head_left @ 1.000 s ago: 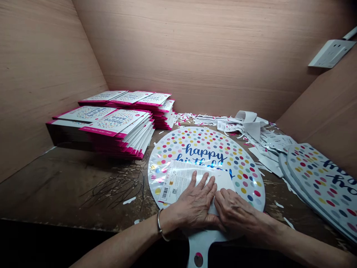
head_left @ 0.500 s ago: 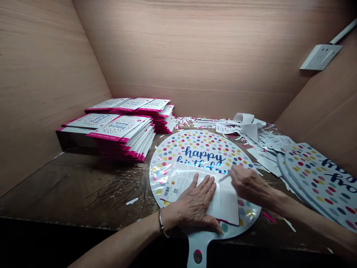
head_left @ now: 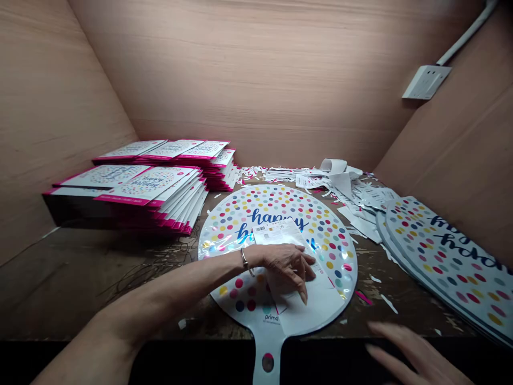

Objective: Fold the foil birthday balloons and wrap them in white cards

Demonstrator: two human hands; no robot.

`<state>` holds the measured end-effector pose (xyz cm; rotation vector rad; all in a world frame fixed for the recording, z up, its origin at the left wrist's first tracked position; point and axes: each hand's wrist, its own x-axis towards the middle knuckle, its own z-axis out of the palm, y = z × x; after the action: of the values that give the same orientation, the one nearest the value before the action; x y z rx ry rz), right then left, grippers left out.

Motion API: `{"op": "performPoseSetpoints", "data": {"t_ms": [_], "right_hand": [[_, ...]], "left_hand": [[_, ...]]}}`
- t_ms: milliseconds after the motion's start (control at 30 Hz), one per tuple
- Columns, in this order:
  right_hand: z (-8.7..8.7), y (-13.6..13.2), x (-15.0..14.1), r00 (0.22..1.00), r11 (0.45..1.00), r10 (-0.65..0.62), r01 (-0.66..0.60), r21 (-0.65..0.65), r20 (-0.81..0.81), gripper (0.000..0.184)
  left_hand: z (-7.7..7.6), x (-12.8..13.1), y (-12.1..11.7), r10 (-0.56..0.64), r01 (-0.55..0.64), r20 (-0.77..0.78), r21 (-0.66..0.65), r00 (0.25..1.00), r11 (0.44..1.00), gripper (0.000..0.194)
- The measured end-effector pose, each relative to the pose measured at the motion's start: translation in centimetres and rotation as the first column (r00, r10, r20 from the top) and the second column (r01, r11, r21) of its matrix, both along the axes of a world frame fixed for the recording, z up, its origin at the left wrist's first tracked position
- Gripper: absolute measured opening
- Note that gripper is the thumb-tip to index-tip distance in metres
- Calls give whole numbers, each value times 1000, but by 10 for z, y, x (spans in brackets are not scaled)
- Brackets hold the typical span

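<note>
A round foil balloon (head_left: 334, 240) lies flat on a scarred wooden table (head_left: 76, 278). It is printed with multicoloured polka dots and blue "happy birthday" lettering, and its tab (head_left: 267, 347) points toward the person. A white paper sheet (head_left: 316, 307) with a small barcode print covers part of the balloon's middle and lower area, hiding some of the lettering.

The left hand (head_left: 284, 266), with one metal bangle (head_left: 244, 260) at the wrist, rests on the sheet, its fingers loosely curled and not pinching anything. The right hand (head_left: 412, 355) is blurred, fingers spread well apart, just past the balloon's lower right edge and off it. Whether it touches anything cannot be told.

Left of and behind the balloon are piles of pink-edged balloon packets (head_left: 150, 184), five top packets showing; the full count is hidden. To its right lie at least two overlapping dotted balloons (head_left: 449, 262). Behind it sits one heap of white paper scraps (head_left: 340, 182), and farther back, on the wall, one socket (head_left: 427, 82).
</note>
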<state>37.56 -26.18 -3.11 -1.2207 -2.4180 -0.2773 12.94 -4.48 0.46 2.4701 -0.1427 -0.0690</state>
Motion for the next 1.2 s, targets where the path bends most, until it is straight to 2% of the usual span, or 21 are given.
{"op": "performPoseSetpoints", "data": {"t_ms": [33, 100, 200, 267, 367, 433, 533, 633, 700, 800, 867, 900, 933, 967, 1033, 1100, 1167, 1200], "right_hand": [[2, 10, -10, 998, 1000, 23, -23, -1, 59, 32], [5, 31, -30, 986, 999, 47, -44, -27, 160, 44], [3, 51, -53, 979, 992, 116, -107, -60, 165, 39], [0, 53, -63, 979, 985, 172, -168, -50, 105, 30], [-4, 46, -71, 975, 975, 223, -223, 2, -15, 24], [-4, 42, -75, 968, 970, 241, -240, 22, -75, 24], [-2, 42, -81, 953, 968, 249, -250, 15, -171, 23], [-1, 46, -87, 944, 981, 157, -182, -62, -292, 24], [-3, 50, -92, 946, 985, 36, -89, -150, -321, 26], [-10, 60, -100, 948, 954, -170, 89, -287, -269, 24], [-15, 69, -107, 940, 938, -268, 204, -282, -210, 19], [-17, 73, -110, 936, 938, -295, 245, -244, -191, 16], [-18, 76, -112, 934, 942, -309, 274, -194, -180, 14], [-18, 78, -114, 934, 948, -306, 281, -151, -182, 15], [-18, 77, -116, 947, 969, -243, 225, -105, -211, 21], [-19, 69, -114, 965, 993, -112, 101, -58, -237, 28], [-20, 58, -111, 976, 998, 58, -50, 47, -209, 28], [-21, 52, -109, 976, 987, 125, -104, 119, -180, 29]], "left_hand": [[4, -1, -6, 18, -18, 8, 75, 1000, 997, 15], [8, -10, -26, 106, -116, 51, 238, 993, 964, 24], [0, -37, -68, 314, -330, 106, 392, 943, 859, 44], [-10, -54, -95, 421, -430, 118, 415, 899, 802, 55], [-21, -71, -123, 491, -509, 156, 398, 857, 763, 62], [-21, -75, -132, 514, -539, 173, 377, 840, 753, 57], [-19, -78, -135, 517, -556, 207, 356, 831, 751, 38], [-21, -77, -135, 546, -628, 320, 284, 774, 725, 23], [-26, -74, -135, 620, -713, 369, 214, 692, 668, 25], [-33, -67, -132, 751, -834, 361, 245, 552, 495, 29], [-36, -63, -128, 782, -858, 375, 342, 498, 383, 29], [-37, -61, -126, 771, -848, 388, 386, 506, 362, 27], [-37, -61, -124, 745, -833, 406, 414, 530, 368, 26], [-37, -61, -123, 710, -812, 416, 427, 567, 398, 26], [-37, -65, -125, 645, -754, 399, 434, 652, 494, 26], [-39, -72, -131, 582, -688, 371, 446, 724, 572, 33], [-45, -80, -142, 507, -634, 383, 495, 773, 594, 45], [-48, -84, -148, 460, -617, 412, 524, 787, 587, 44]]}}
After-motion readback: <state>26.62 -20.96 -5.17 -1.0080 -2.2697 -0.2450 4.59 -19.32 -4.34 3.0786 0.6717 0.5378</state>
